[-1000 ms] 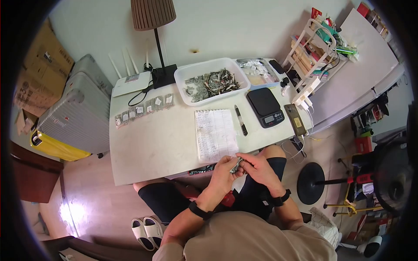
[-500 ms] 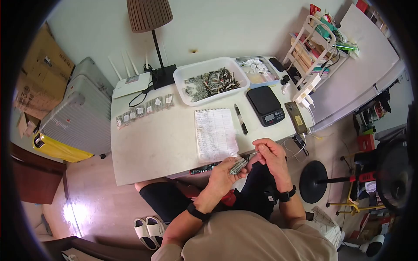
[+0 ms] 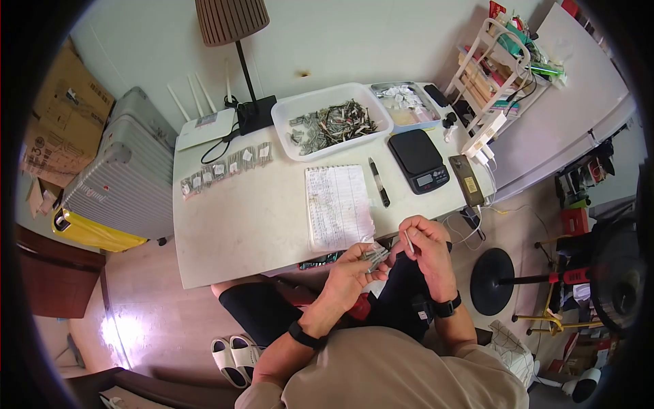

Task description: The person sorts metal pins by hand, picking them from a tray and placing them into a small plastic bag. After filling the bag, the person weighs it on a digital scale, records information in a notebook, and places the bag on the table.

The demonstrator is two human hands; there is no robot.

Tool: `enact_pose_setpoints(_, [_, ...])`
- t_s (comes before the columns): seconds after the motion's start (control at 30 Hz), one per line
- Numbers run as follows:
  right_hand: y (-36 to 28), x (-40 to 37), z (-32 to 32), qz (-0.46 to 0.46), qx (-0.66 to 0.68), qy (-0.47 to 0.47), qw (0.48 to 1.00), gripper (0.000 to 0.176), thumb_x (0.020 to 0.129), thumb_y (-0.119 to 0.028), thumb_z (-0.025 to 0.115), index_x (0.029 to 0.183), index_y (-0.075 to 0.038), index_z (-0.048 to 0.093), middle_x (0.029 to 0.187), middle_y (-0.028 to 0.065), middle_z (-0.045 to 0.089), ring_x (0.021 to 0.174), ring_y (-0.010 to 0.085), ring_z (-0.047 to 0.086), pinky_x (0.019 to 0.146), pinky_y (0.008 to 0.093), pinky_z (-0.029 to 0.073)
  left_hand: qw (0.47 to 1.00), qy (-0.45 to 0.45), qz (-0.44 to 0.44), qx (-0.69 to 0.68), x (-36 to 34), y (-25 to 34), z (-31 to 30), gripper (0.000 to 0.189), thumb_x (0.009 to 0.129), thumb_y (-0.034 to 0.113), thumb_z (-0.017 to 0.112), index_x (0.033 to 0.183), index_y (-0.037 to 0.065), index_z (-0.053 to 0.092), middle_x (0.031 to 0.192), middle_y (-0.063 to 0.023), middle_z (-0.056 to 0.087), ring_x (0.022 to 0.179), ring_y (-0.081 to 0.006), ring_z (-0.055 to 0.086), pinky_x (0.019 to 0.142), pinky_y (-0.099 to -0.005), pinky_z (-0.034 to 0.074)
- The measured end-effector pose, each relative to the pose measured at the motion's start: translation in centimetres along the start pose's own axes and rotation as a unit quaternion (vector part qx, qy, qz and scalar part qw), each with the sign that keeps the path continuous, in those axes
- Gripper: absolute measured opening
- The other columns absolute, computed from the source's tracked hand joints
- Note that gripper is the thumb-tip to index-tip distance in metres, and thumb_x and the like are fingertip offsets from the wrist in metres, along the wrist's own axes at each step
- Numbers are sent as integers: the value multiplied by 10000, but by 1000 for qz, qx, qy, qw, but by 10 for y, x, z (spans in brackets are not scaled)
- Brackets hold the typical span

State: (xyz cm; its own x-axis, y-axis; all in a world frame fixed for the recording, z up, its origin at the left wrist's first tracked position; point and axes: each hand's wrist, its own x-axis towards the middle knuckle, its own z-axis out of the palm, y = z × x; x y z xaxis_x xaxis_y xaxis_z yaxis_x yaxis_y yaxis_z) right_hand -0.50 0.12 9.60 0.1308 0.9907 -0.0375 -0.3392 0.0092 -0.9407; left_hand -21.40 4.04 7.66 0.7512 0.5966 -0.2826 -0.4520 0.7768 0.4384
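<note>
My left hand [image 3: 349,273] is closed on a bunch of thin grey metal pieces [image 3: 376,258], which look like screws or nails and stick out past the fingertips. Close beside it, my right hand [image 3: 428,249] pinches one thin pale rod-like piece [image 3: 409,242] between thumb and fingers, just apart from the bunch. Both hands are above my lap at the table's front edge. Just beyond them lies a spiral notepad [image 3: 337,204] with handwritten lines. A white plastic tub [image 3: 286,116] farther back holds a heap of similar metal pieces.
A black pen [image 3: 379,182], a black digital scale [image 3: 419,160] and a power bank [image 3: 466,180] lie right of the notepad. Small labelled bags [image 3: 218,169] line the left, near a white router [image 3: 204,129] and a lamp [image 3: 255,116]. Another container [image 3: 409,105] holds white slips.
My right hand has turned slightly and drawn back from the bunch, so the single thin piece in its pinch now shows. The left hand stays nearly in place. The view has shifted slightly.
</note>
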Motion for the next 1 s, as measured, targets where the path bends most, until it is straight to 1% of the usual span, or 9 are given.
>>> enact_pose_setpoints(0.07, [1,-3,5,51,41,-27,997,240,1015,-177,551,1156,5,619,778,6,581,581,58,483,513,189,375,1000,3,3,21,-1,0,1,290,956,12,478,1239,-24,528,1091,-146,652,918,-215,660,822,-353,556])
enact_pose_setpoints(0.17, [-9,-6,25,106,112,-4,988,240,1005,-153,558,1169,13,614,822,5,590,610,57,500,514,191,375,999,7,12,30,-2,-1,0,289,958,12,482,1243,-19,523,1101,-134,646,925,-203,656,826,-349,556])
enact_pose_setpoints(0.33, [-15,-6,28,135,11,-45,990,234,1004,-128,552,1184,11,608,892,13,613,635,62,525,509,192,384,996,7,32,83,-4,-2,-4,303,972,41,497,1269,-17,511,1130,-122,634,995,-201,649,864,-360,553])
enact_pose_setpoints(0.5, [-37,-6,32,125,-126,-22,984,197,1009,-89,548,1178,-4,607,888,30,655,602,62,546,492,191,397,993,33,35,110,-7,1,1,342,968,8,475,1309,-15,481,1168,-117,618,1008,-195,644,888,-362,551])
enact_pose_setpoints(0.57, [-28,-4,15,58,-213,-76,972,154,1006,-55,554,1129,8,622,840,42,686,630,75,625,526,190,467,993,20,40,113,-5,-1,-5,389,954,-21,471,1342,-5,453,1192,-121,611,1016,-196,641,898,-366,550])
enact_pose_setpoints(0.67, [-27,-3,21,3,-297,-81,952,131,993,-27,570,1090,27,640,790,48,697,714,95,692,595,196,528,992,27,41,117,-5,2,1,437,934,-54,468,1365,9,436,1205,-130,609,1025,-200,641,902,-372,551])
enact_pose_setpoints(0.8, [-24,0,20,-14,-325,-88,942,132,998,-29,562,1065,37,654,815,55,705,776,113,716,664,211,563,993,40,37,105,-4,6,10,550,866,-89,446,1406,-43,349,1167,-176,606,1012,-214,621,878,-350,550])
enact_pose_setpoints(0.87, [-20,1,18,31,-224,-68,972,144,1001,-37,561,1076,40,657,837,64,707,753,107,706,618,205,542,992,40,35,113,-2,4,6,571,850,-97,457,1407,-44,344,1179,-186,600,1019,-217,622,872,-355,554])
enact_pose_setpoints(1.0, [-21,0,14,46,-252,-80,963,151,1005,-42,555,1101,38,639,859,73,701,736,102,688,564,198,507,992,38,38,114,-1,4,3,584,838,-108,457,1407,-46,339,1200,-193,593,1020,-221,622,867,-358,558])
